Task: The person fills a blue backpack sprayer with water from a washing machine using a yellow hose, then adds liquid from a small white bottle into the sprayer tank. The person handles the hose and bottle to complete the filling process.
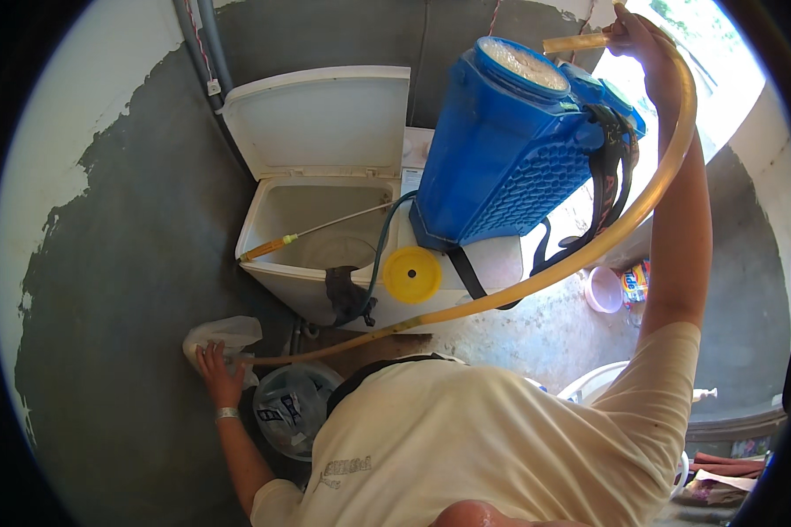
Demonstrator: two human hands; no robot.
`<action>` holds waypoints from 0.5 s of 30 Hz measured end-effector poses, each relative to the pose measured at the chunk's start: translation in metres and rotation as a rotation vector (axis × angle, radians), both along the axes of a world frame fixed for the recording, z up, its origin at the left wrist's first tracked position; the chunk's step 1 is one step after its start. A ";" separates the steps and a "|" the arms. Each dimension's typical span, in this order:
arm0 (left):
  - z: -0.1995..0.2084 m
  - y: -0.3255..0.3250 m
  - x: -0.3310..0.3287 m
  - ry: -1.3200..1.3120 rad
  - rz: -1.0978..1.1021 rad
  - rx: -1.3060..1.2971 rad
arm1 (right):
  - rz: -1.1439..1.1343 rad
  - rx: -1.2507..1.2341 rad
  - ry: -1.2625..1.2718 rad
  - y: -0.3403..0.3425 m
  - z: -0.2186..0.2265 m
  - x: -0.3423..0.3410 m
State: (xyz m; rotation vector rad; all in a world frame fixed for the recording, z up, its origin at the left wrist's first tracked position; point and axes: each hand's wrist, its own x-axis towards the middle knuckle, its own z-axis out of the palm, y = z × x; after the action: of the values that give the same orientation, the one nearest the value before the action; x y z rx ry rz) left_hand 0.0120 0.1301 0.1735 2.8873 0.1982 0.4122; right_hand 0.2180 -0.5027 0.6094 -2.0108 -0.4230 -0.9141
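Observation:
My right hand (pixel 637 39) is raised at the upper right, closed round a yellowish clear hose (pixel 580 255). The hose's free end points left, close above the uncapped mouth of a blue backpack sprayer (pixel 492 149), where whitish, foamy contents show. From there the hose curves down and left to my left hand (pixel 220 373) by the wall. Those fingers are bent over a whitish, translucent plastic bag (pixel 229 331) at the hose's other end; what lies beneath is hidden. On the white machine below the sprayer lies a round yellow lid (pixel 412 275).
A white twin-tub washing machine (pixel 268 281) has its left lid raised. Across that tub lies a spray wand (pixel 321 230) with a yellow-orange part. A clear bucket (pixel 281 413) stands below my left hand. A pink bowl (pixel 603 290) and a colourful packet (pixel 636 283) are at right.

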 end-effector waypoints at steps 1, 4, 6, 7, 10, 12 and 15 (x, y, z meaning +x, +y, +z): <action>0.001 0.000 -0.001 0.008 0.011 -0.003 | -0.001 -0.005 0.004 0.002 0.000 0.000; 0.002 -0.002 -0.004 0.020 0.031 -0.014 | -0.003 -0.012 -0.002 0.008 -0.002 -0.001; 0.002 -0.002 -0.005 0.011 0.027 -0.024 | -0.003 -0.004 -0.028 0.008 -0.005 0.000; 0.002 -0.003 -0.005 0.016 0.031 -0.022 | 0.000 -0.007 -0.015 0.006 -0.005 0.001; 0.001 -0.003 -0.003 0.018 0.038 -0.017 | 0.012 -0.038 -0.014 -0.002 -0.003 0.005; -0.001 -0.003 0.000 0.004 0.026 -0.015 | 0.017 -0.088 -0.066 -0.008 -0.005 0.006; -0.018 0.010 0.016 -0.042 -0.081 -0.003 | -0.108 -0.200 -0.101 -0.048 -0.008 -0.002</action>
State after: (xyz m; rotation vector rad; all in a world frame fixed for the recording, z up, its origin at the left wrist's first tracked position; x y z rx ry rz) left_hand 0.0275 0.1402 0.1551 2.8691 0.0744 0.4569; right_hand 0.2156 -0.5510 0.6011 -2.1928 -0.4816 -1.0804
